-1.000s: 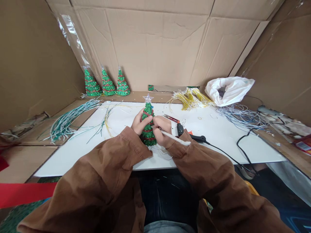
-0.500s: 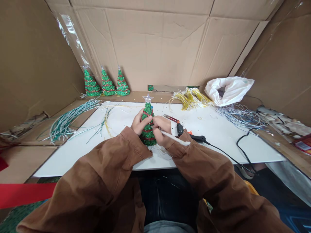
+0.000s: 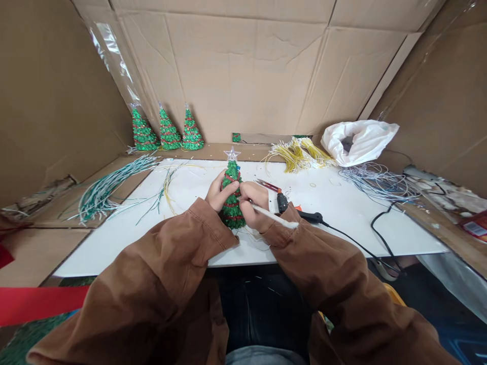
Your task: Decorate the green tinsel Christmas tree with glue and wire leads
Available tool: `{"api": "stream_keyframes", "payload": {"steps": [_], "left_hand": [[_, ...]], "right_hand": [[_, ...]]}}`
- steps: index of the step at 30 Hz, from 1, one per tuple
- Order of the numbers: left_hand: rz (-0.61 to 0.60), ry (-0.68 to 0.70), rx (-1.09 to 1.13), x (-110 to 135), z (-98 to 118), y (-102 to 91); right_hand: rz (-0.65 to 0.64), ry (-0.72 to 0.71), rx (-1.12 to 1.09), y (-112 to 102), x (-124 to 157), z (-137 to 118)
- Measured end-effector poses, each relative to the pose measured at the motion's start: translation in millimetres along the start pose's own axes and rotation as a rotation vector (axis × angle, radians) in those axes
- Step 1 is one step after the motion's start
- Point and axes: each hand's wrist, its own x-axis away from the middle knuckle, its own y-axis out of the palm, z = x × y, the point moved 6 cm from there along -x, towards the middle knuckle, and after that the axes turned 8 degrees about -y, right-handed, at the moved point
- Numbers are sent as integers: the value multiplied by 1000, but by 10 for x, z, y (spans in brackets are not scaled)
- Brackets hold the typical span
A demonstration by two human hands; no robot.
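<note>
A small green Christmas tree (image 3: 233, 217) with red garlands and a clear star on top stands upright on the white tabletop. My left hand (image 3: 219, 191) is closed around its left side, the thumb lying across the front. At the tree's right side, my right hand (image 3: 254, 200) pinches a slim white stick (image 3: 276, 218) whose long end slants back over my wrist. The stick's working tip is hidden by my fingers, close against the tree. Just beyond my right hand lie red-handled thread snips (image 3: 268, 185) and a black corded tool (image 3: 310, 217).
Three finished-looking trees (image 3: 166, 131) line the back left ledge. Green and white wires (image 3: 110, 185) lie at left, yellow wire bundles (image 3: 299, 154) at the back. A white plastic bag (image 3: 375, 144) sits behind tangled wires (image 3: 376, 181) at right. Cardboard walls (image 3: 228, 66) enclose the table.
Almost nothing differs. Both hands, the tree and the stick keep their places, with only a very slight shift of the whole view.
</note>
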Motion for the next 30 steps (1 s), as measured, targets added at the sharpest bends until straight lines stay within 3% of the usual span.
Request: {"api": "stream_keyframes", "payload": {"steps": [22,30], "left_hand": [[17,-14,-7,0,-7,0],[16,-12,-7,5,-4,-1]], "right_hand": [[-61,14,29,-6,-8,-7],[-25,19,25,-7,-15,-19]]}}
